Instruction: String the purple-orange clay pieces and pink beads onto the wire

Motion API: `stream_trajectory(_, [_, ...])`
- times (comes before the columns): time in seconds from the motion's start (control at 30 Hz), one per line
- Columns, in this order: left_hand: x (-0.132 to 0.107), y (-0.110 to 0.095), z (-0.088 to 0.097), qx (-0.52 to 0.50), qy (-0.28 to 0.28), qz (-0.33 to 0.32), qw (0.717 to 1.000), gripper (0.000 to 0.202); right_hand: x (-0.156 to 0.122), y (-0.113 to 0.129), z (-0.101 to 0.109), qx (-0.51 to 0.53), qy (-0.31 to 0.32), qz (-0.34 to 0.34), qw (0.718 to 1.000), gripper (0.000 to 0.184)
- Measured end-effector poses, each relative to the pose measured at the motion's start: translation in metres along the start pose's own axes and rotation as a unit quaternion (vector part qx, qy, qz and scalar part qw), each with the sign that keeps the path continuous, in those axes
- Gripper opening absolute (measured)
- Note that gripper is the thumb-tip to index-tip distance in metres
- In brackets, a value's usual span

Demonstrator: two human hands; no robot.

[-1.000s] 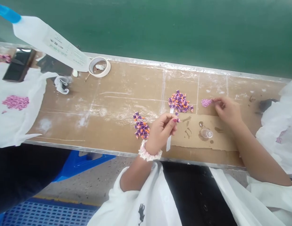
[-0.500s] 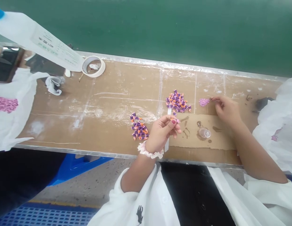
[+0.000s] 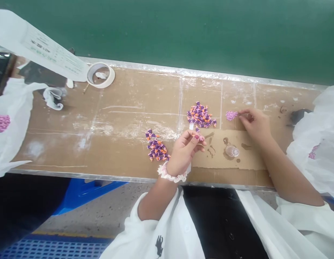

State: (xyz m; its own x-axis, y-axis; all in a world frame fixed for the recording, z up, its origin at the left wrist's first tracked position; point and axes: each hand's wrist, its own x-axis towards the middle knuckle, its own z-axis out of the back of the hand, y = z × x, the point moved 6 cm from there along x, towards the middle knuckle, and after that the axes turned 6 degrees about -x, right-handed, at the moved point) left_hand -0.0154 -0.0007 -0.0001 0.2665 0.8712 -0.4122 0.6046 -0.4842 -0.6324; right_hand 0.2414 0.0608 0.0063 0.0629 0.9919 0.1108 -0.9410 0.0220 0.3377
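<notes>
- The workbench (image 3: 123, 144) runs across the view, brown, scuffed and streaked with white, with a metal edge in front of a green wall.
- A white bag (image 3: 10, 118) lies on the left end of the bench with pink pieces showing through it. A second white bag (image 3: 315, 144) lies on the right end.
- A cardboard sheet (image 3: 250, 158) lies flat near the front edge, marked with dark stains.
- The right hand (image 3: 255, 124) rests above the sheet, its fingertips at the edge of the pink beads. Whether they grip a bead cannot be told.
- The left hand (image 3: 183, 153) is raised just above the bench, with a frilly band at the wrist. Its thumb and fingers are pinched on a small piece (image 3: 197, 136).
- A tape roll (image 3: 112, 75) lies flat at the far left edge.
- A far pile (image 3: 200, 116) of purple and orange pieces sits just beyond the left hand.
- A near pile (image 3: 156, 147) of the same pieces sits just left of that hand.
- A clear cup (image 3: 232, 151) stands on the sheet between the two hands.
- The pink beads (image 3: 231, 115) form a small heap just right of the far pile.
</notes>
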Motion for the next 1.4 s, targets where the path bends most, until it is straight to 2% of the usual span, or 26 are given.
stream_trajectory(0.13, [-0.001,0.000,0.000,-0.004,-0.002,0.004,1.000,0.032,0.006,0.002,-0.003,0.000,0.004,0.000,1.000,0.005])
stream_trajectory(0.4, [0.000,0.004,-0.002,0.008,0.009,-0.003,1.000,0.026,0.019,0.005,-0.012,0.015,0.045,0.046,0.998,0.008])
stream_trajectory(0.5, [-0.001,0.007,-0.004,0.033,0.016,0.001,0.999,0.026,0.010,0.011,-0.009,0.042,0.046,0.054,0.997,0.008])
stream_trajectory(0.6, [-0.004,0.009,-0.013,0.080,0.038,0.006,0.996,0.025,-0.013,0.027,0.005,0.103,0.054,0.060,0.991,0.006])
stream_trajectory(0.67, [-0.007,0.011,-0.022,0.114,0.054,0.008,0.992,0.024,-0.034,0.045,0.020,0.169,0.062,0.078,0.981,0.005])
stream_trajectory(0.73, [-0.010,0.012,-0.032,0.144,0.073,0.010,0.987,0.024,-0.054,0.065,0.035,0.311,0.075,0.099,0.942,0.009])
stream_trajectory(0.83, [-0.015,0.012,-0.045,0.182,0.107,0.007,0.977,0.023,-0.073,0.087,0.050,0.386,0.098,0.119,0.909,0.015])
stream_trajectory(0.9, [-0.018,0.012,-0.051,0.199,0.126,-0.001,0.972,0.019,-0.079,0.094,0.055,0.383,0.098,0.138,0.908,0.016])
stream_trajectory(1.07, [-0.021,0.014,-0.054,0.207,0.135,-0.002,0.969,0.015,-0.086,0.101,0.061,0.304,0.090,0.195,0.928,0.017])
stream_trajectory(1.23, [-0.020,0.017,-0.052,0.191,0.139,0.037,0.971,0.017,-0.088,0.107,0.067,0.260,0.077,0.234,0.934,0.020])
stream_trajectory(1.4, [-0.020,0.021,-0.052,0.150,0.159,0.086,0.972,0.022,-0.091,0.106,0.066,0.290,0.091,0.233,0.924,0.027])
